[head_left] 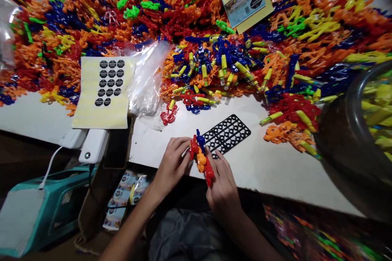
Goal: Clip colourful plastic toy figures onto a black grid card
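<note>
Between my two hands, above the front edge of the white table, is a small bunch of plastic figures [201, 161] in red, blue and orange. My left hand [175, 157] pinches the bunch from the left side, fingertips at a red figure. From the right, my right hand [222, 175] has its fingers closed around the lower red end. Just behind the bunch lies a flat black plastic grid of small rings [234, 130], its near left corner partly hidden by the figures and my right fingers.
A heap of colourful plastic figures [171, 20] covers the back. Figures with yellow tubes [223, 63] lie in front of it. A sticker sheet [88, 89], clear plastic bags [147, 81] and white adapters [93, 144] are left; a dark tub [343, 130] stands right.
</note>
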A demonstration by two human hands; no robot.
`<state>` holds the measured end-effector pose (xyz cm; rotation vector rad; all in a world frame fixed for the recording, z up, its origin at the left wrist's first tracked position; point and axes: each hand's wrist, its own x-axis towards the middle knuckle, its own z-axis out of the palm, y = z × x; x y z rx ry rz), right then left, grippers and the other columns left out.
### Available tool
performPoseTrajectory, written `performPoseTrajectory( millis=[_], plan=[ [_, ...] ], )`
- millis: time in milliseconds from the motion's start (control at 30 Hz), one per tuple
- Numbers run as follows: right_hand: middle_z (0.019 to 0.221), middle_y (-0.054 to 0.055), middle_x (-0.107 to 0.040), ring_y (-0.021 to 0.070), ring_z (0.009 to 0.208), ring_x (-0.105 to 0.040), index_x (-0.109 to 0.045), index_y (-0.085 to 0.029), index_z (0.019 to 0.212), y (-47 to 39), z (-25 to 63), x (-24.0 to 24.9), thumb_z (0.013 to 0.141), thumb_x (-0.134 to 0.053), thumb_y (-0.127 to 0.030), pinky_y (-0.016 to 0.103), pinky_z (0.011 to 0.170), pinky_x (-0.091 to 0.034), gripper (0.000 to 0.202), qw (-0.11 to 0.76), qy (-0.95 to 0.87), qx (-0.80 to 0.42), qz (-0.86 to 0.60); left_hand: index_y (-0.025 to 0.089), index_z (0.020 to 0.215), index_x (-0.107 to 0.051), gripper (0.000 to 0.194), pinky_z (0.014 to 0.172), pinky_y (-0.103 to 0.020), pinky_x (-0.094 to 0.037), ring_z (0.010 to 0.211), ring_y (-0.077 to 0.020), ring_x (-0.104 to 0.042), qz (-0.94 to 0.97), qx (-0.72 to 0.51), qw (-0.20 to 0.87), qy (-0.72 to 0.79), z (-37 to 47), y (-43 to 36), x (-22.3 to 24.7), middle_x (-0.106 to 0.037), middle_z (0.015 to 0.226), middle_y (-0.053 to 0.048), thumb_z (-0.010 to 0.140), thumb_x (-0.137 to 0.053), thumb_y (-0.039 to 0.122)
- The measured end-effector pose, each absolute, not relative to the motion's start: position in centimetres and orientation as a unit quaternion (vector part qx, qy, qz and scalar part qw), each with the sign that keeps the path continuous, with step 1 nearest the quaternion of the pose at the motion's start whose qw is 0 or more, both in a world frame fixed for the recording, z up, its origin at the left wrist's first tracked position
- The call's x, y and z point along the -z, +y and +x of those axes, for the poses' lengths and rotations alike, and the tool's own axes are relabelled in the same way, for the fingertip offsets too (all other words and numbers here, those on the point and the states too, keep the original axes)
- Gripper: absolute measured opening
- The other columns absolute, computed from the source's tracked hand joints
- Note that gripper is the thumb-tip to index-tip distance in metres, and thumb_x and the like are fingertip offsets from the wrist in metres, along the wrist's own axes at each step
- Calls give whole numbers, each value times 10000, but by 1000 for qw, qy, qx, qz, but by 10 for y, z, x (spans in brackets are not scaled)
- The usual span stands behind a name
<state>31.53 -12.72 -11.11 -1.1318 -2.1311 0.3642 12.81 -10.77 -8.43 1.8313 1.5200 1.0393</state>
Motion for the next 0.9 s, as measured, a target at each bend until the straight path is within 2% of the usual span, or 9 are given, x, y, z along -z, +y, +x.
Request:
performPoseTrajectory(
  millis=[133,267,433,600,767,900],
  plan=[
    [1168,145,-661,224,938,-621,-112,-108,1739,-126,319,118,942,-336,30,600,1171,-542,839,358,-821,-160,-414,235,1252,-745,258,928,-357,-590,1048,-229,-668,686,-399,254,553,131,-105,87,-771,1160,-92,1069,-570,187],
    [1220,139,-666,235,987,-645,-133,-169,1744,-125,323,124,937,-333,21,626,1164,-533,853,355,-827,-184,-395,235,1229,-755,242,890,-325,-585,1004,-215,-662,682,-413,232,558,134,-109,88,-778,1107,-78,1060,-595,169],
    [1173,122,-687,227,956,-658,-186,-191,1737,-123,321,121,930,-323,30,618,1124,-560,848,376,-822,-178,-390,235,1234,-761,252,868,-320,-592,991,-214,-666,675,-427,210,564,137,-112,92,-777,1074,-78,1059,-596,160],
    [1208,139,-693,229,947,-661,-204,-136,1728,-123,318,118,901,-329,17,603,1102,-577,850,383,-814,-188,-393,238,1241,-762,272,859,-314,-601,985,-208,-673,670,-435,194,569,140,-114,95,-782,1067,-70,1053,-595,134],
    [1229,128,-701,235,947,-664,-188,-179,1736,-123,315,118,901,-333,5,618,1091,-576,867,405,-807,-176,-391,232,1248,-761,284,863,-320,-609,987,-210,-680,668,-436,191,572,140,-115,95,-783,1070,-75,1047,-595,120],
    [1294,157,-699,216,968,-680,-210,-142,1729,-124,314,117,931,-328,24,573,1118,-556,823,403,-809,-168,-394,237,1262,-757,299,881,-336,-615,1024,-219,-685,673,-431,201,566,137,-115,97,-782,1116,-84,1049,-582,120]
  ],
)
